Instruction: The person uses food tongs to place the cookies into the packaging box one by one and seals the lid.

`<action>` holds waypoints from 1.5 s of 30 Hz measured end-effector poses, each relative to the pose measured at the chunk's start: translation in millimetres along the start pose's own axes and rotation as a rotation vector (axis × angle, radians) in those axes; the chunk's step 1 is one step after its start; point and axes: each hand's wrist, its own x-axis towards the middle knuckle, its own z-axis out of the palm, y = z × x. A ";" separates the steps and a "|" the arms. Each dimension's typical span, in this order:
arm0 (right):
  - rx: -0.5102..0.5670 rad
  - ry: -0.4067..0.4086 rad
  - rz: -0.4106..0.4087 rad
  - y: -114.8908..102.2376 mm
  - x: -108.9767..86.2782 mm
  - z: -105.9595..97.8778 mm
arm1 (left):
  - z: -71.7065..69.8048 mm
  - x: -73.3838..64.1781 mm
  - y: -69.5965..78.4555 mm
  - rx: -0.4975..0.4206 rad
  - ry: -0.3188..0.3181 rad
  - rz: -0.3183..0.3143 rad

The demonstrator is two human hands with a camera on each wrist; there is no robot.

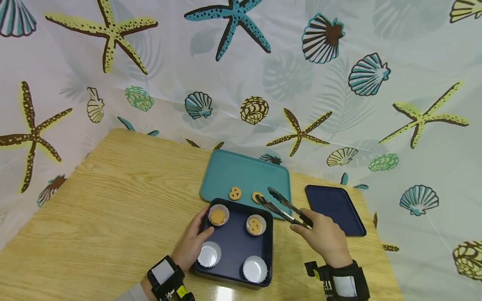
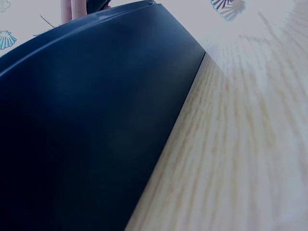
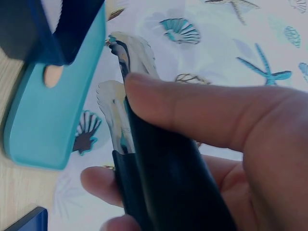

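Observation:
My left hand (image 1: 193, 244) grips the left wall of a square navy baking pan (image 1: 238, 246), thumb over the rim. Four white paper cups stand in its corners: the far-left cup holds a plain round cookie (image 1: 217, 216), the far-right cup a pretzel-shaped cookie (image 1: 254, 226); a near-left cup (image 1: 209, 253) and near-right cup (image 1: 255, 269) hold nothing. In my right hand (image 1: 324, 235) are metal tongs (image 3: 171, 175) with dark handles, arms spread. One tong tip overlaps a cookie (image 1: 256, 196) on the teal tray (image 1: 248, 167); a pretzel-shaped cookie (image 1: 235, 193) lies left of it.
A small navy tray (image 1: 335, 209) lies on the right of the wooden table (image 1: 124, 200). Behind the table hangs a cloth (image 1: 233, 79) printed with shells and starfish. The pan's far edge overlaps the teal tray's near edge in the head view.

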 end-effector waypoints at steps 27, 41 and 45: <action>0.016 -0.042 0.041 13.7 36.6 38.1 | 1.5 -2.1 0.6 -0.046 -0.006 0.018; 0.021 0.014 0.010 12.9 36.2 43.3 | -0.2 -0.5 1.1 -0.032 -0.001 0.023; -0.001 0.066 -0.010 13.0 37.8 49.6 | -0.7 -0.5 0.3 -0.029 -0.002 0.029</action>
